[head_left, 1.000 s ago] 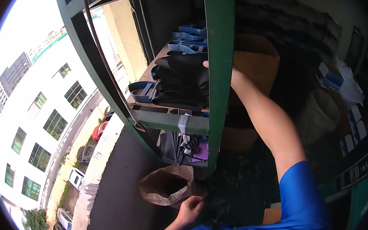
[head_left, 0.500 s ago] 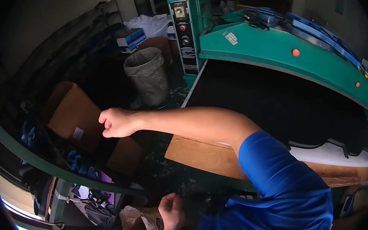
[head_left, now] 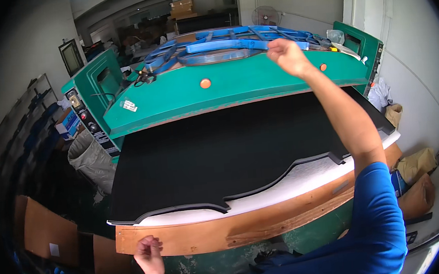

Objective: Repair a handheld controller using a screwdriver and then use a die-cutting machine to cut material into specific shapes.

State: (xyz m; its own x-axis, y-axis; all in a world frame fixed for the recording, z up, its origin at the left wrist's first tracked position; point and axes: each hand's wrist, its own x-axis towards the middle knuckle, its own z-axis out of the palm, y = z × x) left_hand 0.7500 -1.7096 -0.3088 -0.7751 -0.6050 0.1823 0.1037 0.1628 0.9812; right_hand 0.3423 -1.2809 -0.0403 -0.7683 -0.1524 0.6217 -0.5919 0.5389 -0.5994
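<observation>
My right hand (head_left: pixel 286 57) is raised at the end of my stretched arm, fingers bent together. In the picture it overlaps a blue band-shaped cutting die (head_left: pixel 222 46) on top of the green press (head_left: pixel 169 97). Whether the fingers touch or grip the die I cannot tell. Low on the left, my left hand (head_left: pixel 149 258) has loosely curled fingers with nothing seen in them, over the front left corner of a wooden board (head_left: pixel 186 239). A black sheet (head_left: pixel 221 152) with a notched, wavy front edge lies on a white slab (head_left: pixel 266 190) under the press beam.
Cardboard boxes (head_left: pixel 50 232) stand at the lower left. Behind them is a grey bin (head_left: pixel 91 156). Black-handled scissors (head_left: pixel 145 77) lie on the press's left end. Brown sacks (head_left: pixel 418 198) lean at the right wall, and a fan (head_left: pixel 265 16) stands at the back.
My view has swung right toward the press. My right arm has moved from the cardboard box at the left to the top of the press. My left hand now shows in front of the wooden board.
</observation>
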